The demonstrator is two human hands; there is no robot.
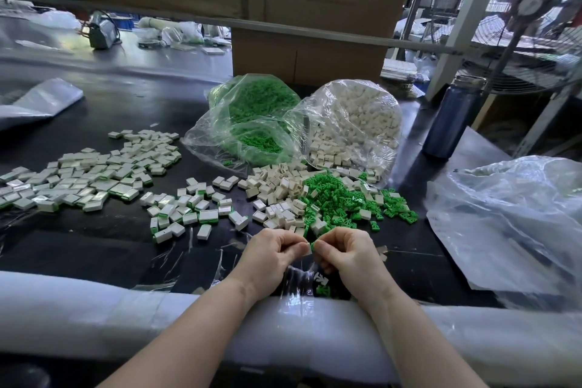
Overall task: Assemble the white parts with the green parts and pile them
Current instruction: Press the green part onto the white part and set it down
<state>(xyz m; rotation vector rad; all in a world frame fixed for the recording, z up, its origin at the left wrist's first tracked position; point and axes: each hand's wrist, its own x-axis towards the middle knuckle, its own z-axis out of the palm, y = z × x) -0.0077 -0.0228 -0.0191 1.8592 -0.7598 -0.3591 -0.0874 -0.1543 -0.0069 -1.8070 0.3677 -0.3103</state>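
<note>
Nearest me, a white foam pad [94,309] ran along the tabletop [94,249] edge, both forearms crossing it. I noted the left hand [271,257] pinching a white part [305,247] and the right hand [349,255] pinching a green part [312,246], fingers curled, the two pieces touching between the hands. Just beyond lay loose white parts [277,192] and loose green parts [333,201]. Assembled pieces [94,170] spread to the left. Two clear bags [356,116] sat behind.
</note>
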